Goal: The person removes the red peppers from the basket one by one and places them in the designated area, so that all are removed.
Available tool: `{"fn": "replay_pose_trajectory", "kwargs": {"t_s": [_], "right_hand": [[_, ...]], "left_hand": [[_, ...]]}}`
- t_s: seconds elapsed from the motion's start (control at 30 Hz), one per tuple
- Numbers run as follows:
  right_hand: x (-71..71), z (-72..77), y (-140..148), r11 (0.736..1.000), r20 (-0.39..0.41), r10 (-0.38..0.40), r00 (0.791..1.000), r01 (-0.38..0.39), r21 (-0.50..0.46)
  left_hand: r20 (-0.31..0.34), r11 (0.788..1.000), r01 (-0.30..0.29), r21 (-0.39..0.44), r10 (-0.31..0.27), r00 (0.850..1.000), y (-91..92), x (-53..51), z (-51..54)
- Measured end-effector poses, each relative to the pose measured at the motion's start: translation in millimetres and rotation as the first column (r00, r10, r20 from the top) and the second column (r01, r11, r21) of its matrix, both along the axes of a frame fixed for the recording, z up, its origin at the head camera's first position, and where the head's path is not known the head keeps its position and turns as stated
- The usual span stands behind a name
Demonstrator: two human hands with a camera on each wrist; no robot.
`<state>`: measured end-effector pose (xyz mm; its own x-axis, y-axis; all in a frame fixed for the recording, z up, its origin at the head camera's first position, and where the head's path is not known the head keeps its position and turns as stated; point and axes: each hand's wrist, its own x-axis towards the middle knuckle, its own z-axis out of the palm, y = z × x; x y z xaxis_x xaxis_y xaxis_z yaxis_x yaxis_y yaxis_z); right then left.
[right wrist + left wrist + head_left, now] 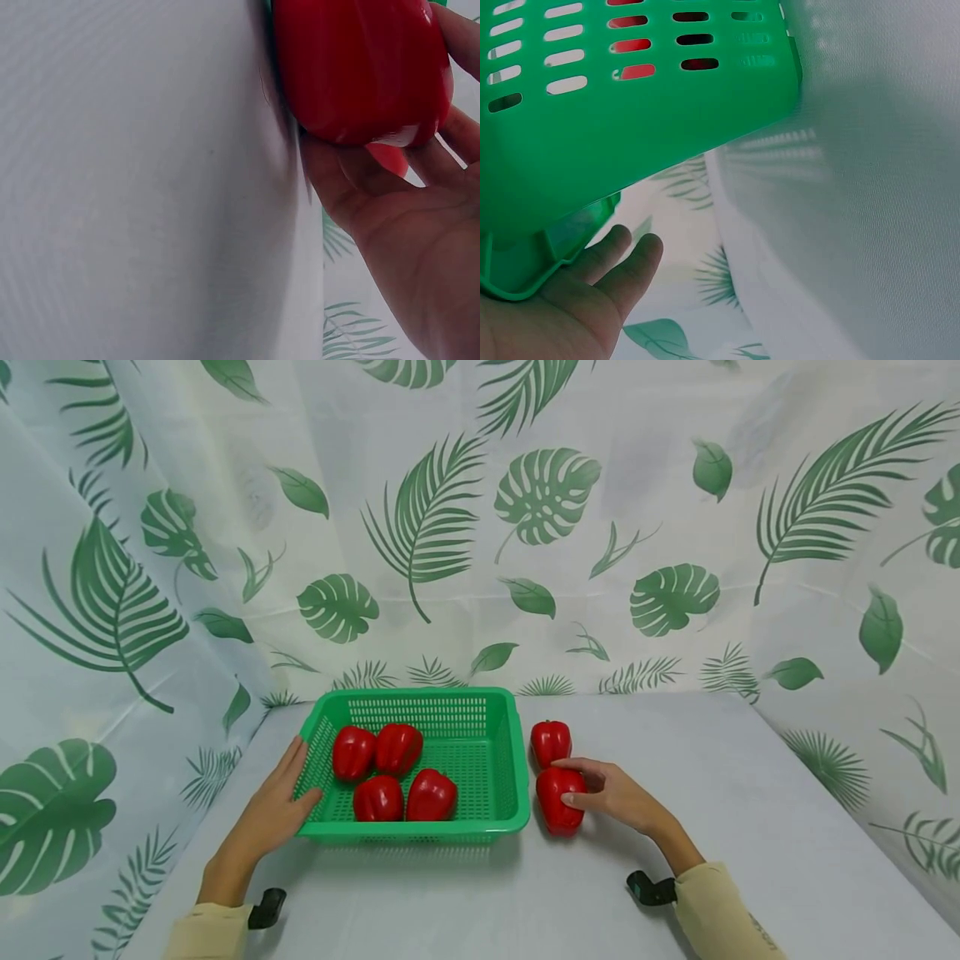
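Note:
A green plastic basket [420,828] with slotted walls holds several red bell peppers [378,798]. My left hand [273,810] rests against the basket's left rim, fingers extended; the left wrist view shows the hand [577,300] under the rim beside the basket wall [645,142]. Right of the basket, my right hand [611,795] grips a red pepper [558,810] on the table, thumb on its near side. In the right wrist view the fingers of that hand [420,217] curl round the pepper [360,67].
Another red pepper [550,742] stands just behind the gripped one, close to the basket's right wall. A white cloth [600,893] covers the table. Leaf-patterned white sheets [585,635] hang behind the table and at both sides.

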<state>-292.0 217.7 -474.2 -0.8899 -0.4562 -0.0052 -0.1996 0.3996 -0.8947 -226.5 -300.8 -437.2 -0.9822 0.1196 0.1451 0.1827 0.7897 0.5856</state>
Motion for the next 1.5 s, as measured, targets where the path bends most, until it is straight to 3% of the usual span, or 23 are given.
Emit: {"fn": "replay_pose_trajectory", "kwargs": {"t_s": [0.5, 0.83, 1.23, 1.5], "right_hand": [[1.7, 0.7, 4, 0.999, -0.027, 0.000, 1.000, -0.001, -0.037], [-1.8, 4.3, 6, 0.997, -0.180, -0.076, 0.981, 0.076, -0.006], [-7.6, 25.0, -3, 0.991, -0.235, -0.131, 0.963, 0.132, -0.012], [-6.0, 45.7, -20, 0.984, -0.235, -0.171, 0.957, 0.157, -0.078]], "left_hand": [[0.007, 1.000, -0.003, 0.022, 0.003, 1.000, 0.7, 1.5, 0.6], [0.007, 1.000, -0.008, 0.023, 0.008, 1.000, 1.7, 2.6, 1.4], [0.006, 1.000, -0.004, 0.018, 0.004, 1.000, -0.3, 1.3, -0.7], [0.003, 1.000, 0.000, 0.021, 0.000, 1.000, 2.9, 3.3, 2.9]]}}
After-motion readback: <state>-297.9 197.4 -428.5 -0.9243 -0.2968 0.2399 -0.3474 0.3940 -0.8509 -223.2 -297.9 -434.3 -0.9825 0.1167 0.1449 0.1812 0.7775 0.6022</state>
